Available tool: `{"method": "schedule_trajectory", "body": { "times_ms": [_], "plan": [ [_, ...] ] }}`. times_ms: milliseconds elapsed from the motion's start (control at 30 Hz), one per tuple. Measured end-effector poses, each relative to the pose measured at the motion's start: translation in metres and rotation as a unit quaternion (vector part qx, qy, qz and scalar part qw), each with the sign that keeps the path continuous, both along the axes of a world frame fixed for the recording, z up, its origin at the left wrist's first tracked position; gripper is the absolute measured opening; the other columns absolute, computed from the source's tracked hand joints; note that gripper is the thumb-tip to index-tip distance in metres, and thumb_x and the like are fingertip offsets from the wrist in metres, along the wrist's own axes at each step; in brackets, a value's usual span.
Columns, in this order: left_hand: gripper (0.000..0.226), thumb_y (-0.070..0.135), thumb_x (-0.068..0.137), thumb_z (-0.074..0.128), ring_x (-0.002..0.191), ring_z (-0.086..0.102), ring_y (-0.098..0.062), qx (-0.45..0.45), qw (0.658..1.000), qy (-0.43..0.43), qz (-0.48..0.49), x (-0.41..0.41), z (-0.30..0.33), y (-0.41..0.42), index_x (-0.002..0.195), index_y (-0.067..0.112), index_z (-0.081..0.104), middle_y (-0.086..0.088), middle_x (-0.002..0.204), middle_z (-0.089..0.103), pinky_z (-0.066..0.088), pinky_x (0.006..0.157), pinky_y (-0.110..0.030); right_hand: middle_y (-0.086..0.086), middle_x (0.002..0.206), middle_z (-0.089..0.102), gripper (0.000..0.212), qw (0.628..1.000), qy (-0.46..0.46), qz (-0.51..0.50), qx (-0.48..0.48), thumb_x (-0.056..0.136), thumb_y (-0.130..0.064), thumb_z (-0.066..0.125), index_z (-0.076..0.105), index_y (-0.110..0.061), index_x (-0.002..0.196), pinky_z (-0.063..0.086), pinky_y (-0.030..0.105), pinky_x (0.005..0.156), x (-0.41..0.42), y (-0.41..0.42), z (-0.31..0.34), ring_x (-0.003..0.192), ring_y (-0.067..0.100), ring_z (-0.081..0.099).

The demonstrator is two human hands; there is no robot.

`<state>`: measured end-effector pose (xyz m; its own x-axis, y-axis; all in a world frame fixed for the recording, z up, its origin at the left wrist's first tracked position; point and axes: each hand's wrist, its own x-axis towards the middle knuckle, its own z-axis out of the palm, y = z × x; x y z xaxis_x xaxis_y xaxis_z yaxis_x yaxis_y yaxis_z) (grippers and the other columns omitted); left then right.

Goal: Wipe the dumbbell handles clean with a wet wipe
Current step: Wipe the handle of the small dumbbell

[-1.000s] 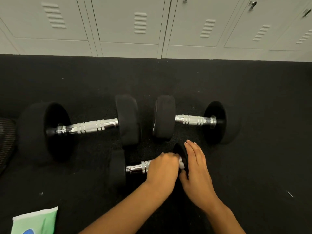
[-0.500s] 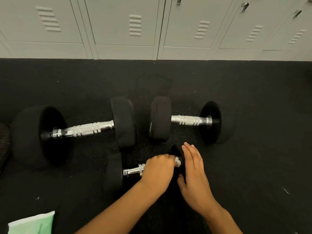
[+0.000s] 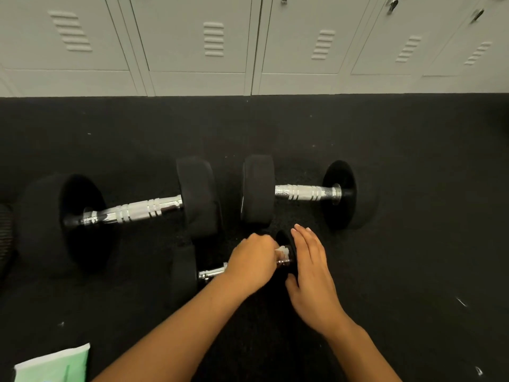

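Fingers of the left hand (image 3: 252,264) curl around the small dumbbell's handle (image 3: 212,272), a wet wipe (image 3: 283,252) bunched beneath them, peeking out rightward. The right hand (image 3: 314,277) lies flat, fingers straight, against the dumbbell's right head (image 3: 283,239) on the black floor (image 3: 413,271).

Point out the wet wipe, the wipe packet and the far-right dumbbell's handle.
wet wipe (image 3: 283,251), head view, white bunched end.
wipe packet (image 3: 55,363), head view, green face.
far-right dumbbell's handle (image 3: 305,192), head view, mid chrome grip.

We take this for a gym locker room; grey lockers (image 3: 192,42) line the top, dumbbells (image 3: 132,210) lie on black rubber flooring (image 3: 413,133).
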<state>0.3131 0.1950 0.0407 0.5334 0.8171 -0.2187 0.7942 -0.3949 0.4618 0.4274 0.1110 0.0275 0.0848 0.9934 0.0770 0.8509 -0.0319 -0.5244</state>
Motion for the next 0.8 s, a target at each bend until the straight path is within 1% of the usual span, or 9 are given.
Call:
{"method": "schedule_trajectory", "body": {
  "times_ms": [67,233,333,433,467,567,633,700,800],
  "plan": [
    [0.015,0.022,0.089,0.052,0.088,0.061,-0.027,0.011,1.000,0.004,0.000,0.001,-0.002,-0.001,0.093,0.019,0.066,-0.008,0.094,0.065,0.042,0.067,-0.033,-0.016,0.147,0.004,0.085,1.000,0.002,0.004,-0.005,0.075,0.010,0.056,0.015,-0.015,0.146,-0.006,0.006,0.104,-0.001,-0.001,0.001,0.138,0.000,-0.008],
    [0.034,0.015,0.070,0.066,0.088,0.068,-0.016,0.220,0.969,-0.070,-0.085,-0.012,-0.033,-0.040,0.104,0.009,0.070,-0.004,0.099,0.071,0.052,0.080,-0.026,-0.013,0.149,0.006,0.083,1.000,0.008,0.013,0.006,0.079,0.006,0.059,0.013,-0.018,0.145,-0.003,0.009,0.107,0.002,0.000,-0.002,0.139,0.001,-0.005],
    [0.025,0.020,0.084,0.049,0.090,0.064,-0.016,0.118,0.990,-0.050,-0.061,-0.009,-0.017,-0.022,0.103,0.024,0.065,0.002,0.098,0.068,0.049,0.075,-0.030,-0.010,0.150,0.010,0.077,1.000,0.014,0.022,0.006,0.083,0.000,0.060,0.016,-0.014,0.145,-0.001,0.011,0.108,0.004,0.000,-0.002,0.140,0.004,-0.003],
    [0.016,0.029,0.089,0.053,0.084,0.062,-0.023,-0.015,0.996,-0.083,0.003,-0.008,-0.009,-0.003,0.096,0.030,0.067,-0.004,0.088,0.067,0.049,0.074,-0.034,-0.010,0.152,0.007,0.074,0.999,-0.002,0.034,0.013,0.087,-0.004,0.058,0.014,-0.013,0.146,-0.003,0.011,0.109,0.003,-0.001,0.000,0.140,0.006,-0.007],
    [0.016,0.028,0.088,0.053,0.083,0.062,-0.023,-0.022,0.996,-0.090,0.004,-0.011,-0.011,-0.004,0.095,0.029,0.068,-0.004,0.087,0.068,0.050,0.074,-0.034,-0.009,0.152,0.006,0.073,0.999,-0.007,0.037,0.012,0.087,-0.004,0.057,0.014,-0.013,0.146,-0.003,0.012,0.109,0.003,-0.001,0.001,0.140,0.006,-0.008],
    [0.031,0.017,0.077,0.048,0.085,0.068,-0.016,0.164,0.981,-0.080,-0.072,-0.017,-0.027,-0.023,0.098,0.023,0.070,0.002,0.095,0.071,0.055,0.073,-0.027,-0.001,0.153,0.011,0.072,0.998,-0.038,0.040,0.016,0.086,-0.003,0.055,0.015,-0.010,0.145,-0.002,0.020,0.112,0.004,-0.005,-0.001,0.141,0.010,-0.006],
    [0.039,0.014,0.072,0.046,0.086,0.069,-0.014,0.201,0.971,-0.102,-0.084,-0.017,-0.033,-0.036,0.101,0.016,0.071,0.001,0.098,0.072,0.056,0.072,-0.025,0.007,0.152,0.017,0.072,0.997,-0.073,0.035,0.018,0.083,-0.003,0.057,0.018,-0.005,0.143,0.001,0.026,0.114,0.004,-0.005,-0.002,0.142,0.015,-0.001],
    [0.033,0.012,0.075,0.060,0.088,0.068,-0.014,0.178,0.979,-0.071,-0.067,-0.013,-0.027,-0.030,0.105,0.023,0.068,0.006,0.099,0.070,0.054,0.072,-0.026,0.012,0.150,0.024,0.072,0.995,-0.088,0.032,0.023,0.080,-0.004,0.059,0.021,-0.001,0.141,0.001,0.029,0.113,0.003,-0.004,-0.003,0.141,0.021,0.004],
    [0.020,0.024,0.089,0.050,0.090,0.063,-0.020,0.096,0.995,-0.021,-0.017,-0.004,-0.011,-0.011,0.104,0.033,0.060,0.002,0.097,0.067,0.048,0.075,-0.032,0.011,0.150,0.024,0.070,0.996,-0.081,0.040,0.028,0.083,-0.006,0.057,0.021,-0.003,0.142,0.002,0.027,0.113,0.005,-0.002,-0.002,0.141,0.017,0.006]
  ]
}}
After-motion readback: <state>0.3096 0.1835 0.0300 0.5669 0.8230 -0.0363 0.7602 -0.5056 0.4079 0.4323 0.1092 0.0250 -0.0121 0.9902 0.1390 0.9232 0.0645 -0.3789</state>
